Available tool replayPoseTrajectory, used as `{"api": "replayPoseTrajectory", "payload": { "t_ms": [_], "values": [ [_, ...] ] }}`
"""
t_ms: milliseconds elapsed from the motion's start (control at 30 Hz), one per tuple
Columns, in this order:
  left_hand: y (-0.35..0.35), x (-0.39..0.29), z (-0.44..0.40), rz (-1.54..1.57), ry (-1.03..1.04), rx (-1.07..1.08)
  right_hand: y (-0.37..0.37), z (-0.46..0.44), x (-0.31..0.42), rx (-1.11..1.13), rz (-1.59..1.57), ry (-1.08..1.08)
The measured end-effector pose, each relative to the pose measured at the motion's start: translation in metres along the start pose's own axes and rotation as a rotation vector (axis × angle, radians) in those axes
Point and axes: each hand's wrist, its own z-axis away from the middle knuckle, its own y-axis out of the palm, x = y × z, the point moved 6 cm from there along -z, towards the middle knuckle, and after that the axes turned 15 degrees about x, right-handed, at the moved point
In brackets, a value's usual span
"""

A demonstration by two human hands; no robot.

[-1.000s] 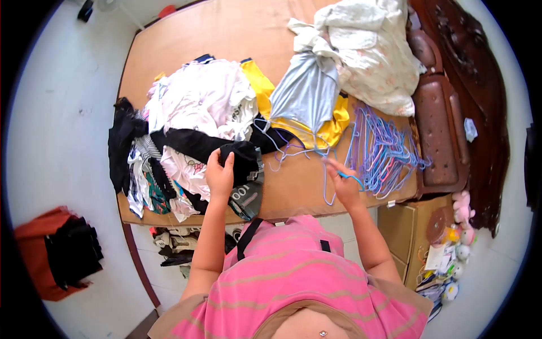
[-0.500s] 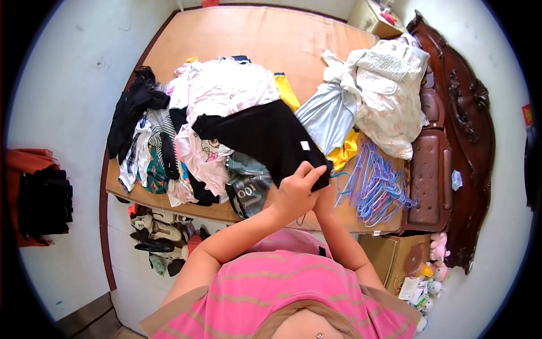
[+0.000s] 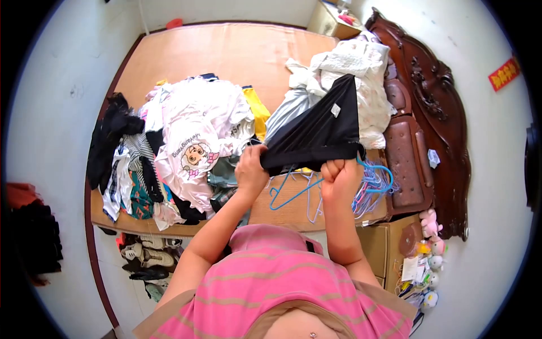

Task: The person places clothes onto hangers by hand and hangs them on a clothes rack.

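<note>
A black garment (image 3: pixel 316 127) with a white label is stretched between my two hands, its waistband edge toward me; I cannot tell if it is trousers or a skirt. My left hand (image 3: pixel 251 169) pinches the left end of that edge. Closed near the right end is my right hand (image 3: pixel 341 181), with a blue hanger (image 3: pixel 296 202) showing on both sides of it. Part of the hanger is hidden behind the hand and cloth. Just left of my left hand lies a pile of clothes with a pink printed shirt (image 3: pixel 189 133) on top.
More hangers (image 3: pixel 370 189) lie in a heap at the right. White bedding (image 3: pixel 358 62) is bunched by the dark carved headboard (image 3: pixel 420 73). The bed board (image 3: pixel 237 48) spreads beneath everything. Shoes (image 3: pixel 155 258) stand below its near edge, and soft toys (image 3: pixel 432 223) sit at lower right.
My hands have moved apart, the left one to the left, spreading the black garment out. The garment has swung right, off the clothes pile, and a blue hanger now shows at its edge.
</note>
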Motion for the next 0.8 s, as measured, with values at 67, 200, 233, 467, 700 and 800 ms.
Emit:
{"api": "replayPoseTrajectory", "payload": {
  "t_ms": [67,200,233,467,700,800],
  "values": [
    [0.026,0.003,0.007,0.064,-0.019,0.206,-0.003,-0.008,0.010,-0.023,0.061,-0.060],
    [0.022,-0.012,0.007,0.338,0.159,0.197,-0.045,-0.030,0.007,-0.135,0.402,0.165],
    [0.014,-0.016,0.000,0.456,0.146,0.184,-0.054,-0.027,0.005,-0.144,0.407,0.172],
    [0.015,-0.033,-0.042,1.436,-0.087,0.375,-0.042,-0.003,0.036,-0.089,0.634,0.195],
    [-0.047,-0.090,-0.078,1.275,0.148,0.424,-0.050,-0.005,0.041,0.134,1.187,0.124],
    [-0.060,-0.085,-0.092,0.858,0.215,0.297,-0.023,0.008,0.041,0.244,1.027,0.241]
  ]
}}
